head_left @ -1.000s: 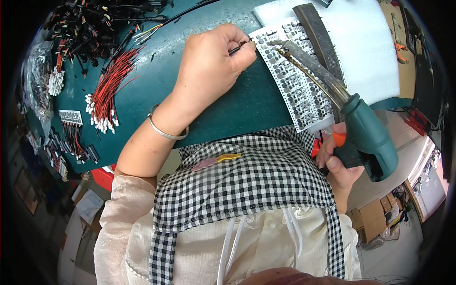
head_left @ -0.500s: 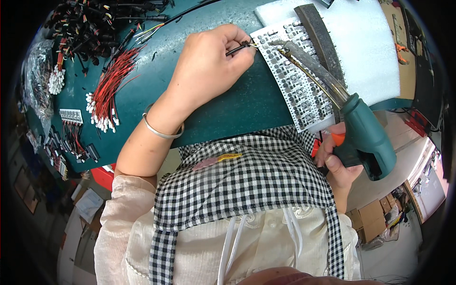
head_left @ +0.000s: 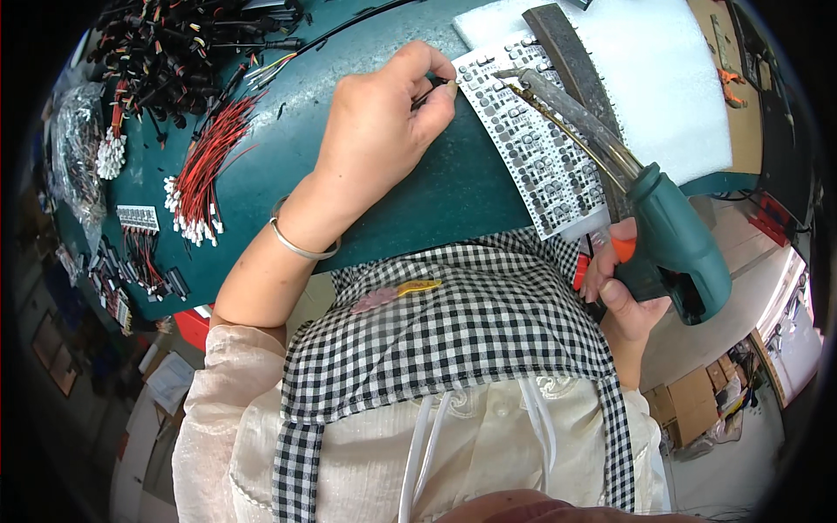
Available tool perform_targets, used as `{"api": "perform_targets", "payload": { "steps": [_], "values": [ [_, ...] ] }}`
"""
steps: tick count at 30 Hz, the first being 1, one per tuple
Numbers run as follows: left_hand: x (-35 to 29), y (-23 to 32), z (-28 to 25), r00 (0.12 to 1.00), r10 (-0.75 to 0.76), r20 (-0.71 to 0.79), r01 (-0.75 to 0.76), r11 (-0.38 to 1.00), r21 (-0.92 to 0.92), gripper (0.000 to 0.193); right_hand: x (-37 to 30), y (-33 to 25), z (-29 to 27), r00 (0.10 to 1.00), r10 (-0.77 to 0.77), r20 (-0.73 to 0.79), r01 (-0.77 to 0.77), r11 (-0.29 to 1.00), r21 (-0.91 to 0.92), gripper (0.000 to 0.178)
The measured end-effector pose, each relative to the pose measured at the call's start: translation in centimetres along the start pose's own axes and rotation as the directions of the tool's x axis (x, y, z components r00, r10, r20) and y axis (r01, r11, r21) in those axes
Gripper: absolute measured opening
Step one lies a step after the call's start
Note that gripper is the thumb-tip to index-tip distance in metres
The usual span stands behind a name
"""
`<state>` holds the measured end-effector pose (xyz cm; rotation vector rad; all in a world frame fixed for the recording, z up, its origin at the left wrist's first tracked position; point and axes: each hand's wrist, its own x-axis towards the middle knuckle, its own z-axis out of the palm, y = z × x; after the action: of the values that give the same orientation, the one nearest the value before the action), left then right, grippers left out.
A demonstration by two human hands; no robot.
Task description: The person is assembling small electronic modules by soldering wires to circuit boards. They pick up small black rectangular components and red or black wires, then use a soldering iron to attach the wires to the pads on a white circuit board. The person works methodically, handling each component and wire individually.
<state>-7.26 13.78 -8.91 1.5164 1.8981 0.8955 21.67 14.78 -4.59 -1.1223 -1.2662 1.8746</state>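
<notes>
My left hand [head_left: 375, 131] is closed in a pinch around a short black cable [head_left: 422, 99], whose end is mostly hidden by the fingers. The fingertips are at the upper left edge of a white circuit board panel [head_left: 547, 166] crowded with small dark parts. In my right hand [head_left: 621, 301] is a green soldering gun [head_left: 680, 231] with an orange trigger, gripped by its handle. Its long metal tip reaches up and left over the board, close to the left fingertips. Whether the tip touches the board I cannot tell.
A dark curved bar [head_left: 571, 70] lies across the board, on white foam [head_left: 671, 105]. At left lie red wires with white connectors [head_left: 209, 166], a heap of black cables [head_left: 166, 61], a plastic bag [head_left: 78, 157] and a small board with wires attached [head_left: 138, 218].
The pinched cable's wire end, visible before at the board's edge, is now mostly hidden by my left fingers. The board and soldering gun appear slightly shifted in view.
</notes>
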Motion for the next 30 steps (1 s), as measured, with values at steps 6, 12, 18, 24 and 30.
{"api": "perform_targets", "payload": {
  "steps": [6, 12, 18, 24, 30],
  "values": [
    [-0.2, 0.1, 1.4, 0.980, 0.093, -0.174, -0.081, 0.994, 0.070, 0.010, -0.7, 0.4, -0.2, 0.997, 0.069, 0.015, -0.069, 0.998, 0.000, 0.059],
    [0.0, -0.3, 1.3, 0.976, 0.128, -0.177, -0.115, 0.990, 0.079, 0.011, -0.6, 0.9, -0.7, 0.994, 0.052, 0.101, -0.045, 0.997, -0.063, 0.057],
    [0.2, -0.1, 1.3, 0.969, 0.152, -0.193, -0.140, 0.987, 0.074, 0.012, -0.7, 1.6, -0.1, 0.999, 0.030, 0.028, -0.027, 0.994, -0.105, 0.062],
    [0.1, 0.0, 1.7, 0.953, 0.201, -0.225, -0.184, 0.978, 0.095, 0.013, -0.4, 2.0, -0.3, 0.998, -0.001, 0.065, 0.008, 0.994, -0.105, 0.061],
    [-0.1, -0.4, 2.0, 0.945, 0.221, -0.242, -0.189, 0.971, 0.146, 0.015, -0.9, 1.7, 0.1, 0.999, 0.045, 0.030, -0.044, 0.998, -0.044, 0.059]
  ]
}}
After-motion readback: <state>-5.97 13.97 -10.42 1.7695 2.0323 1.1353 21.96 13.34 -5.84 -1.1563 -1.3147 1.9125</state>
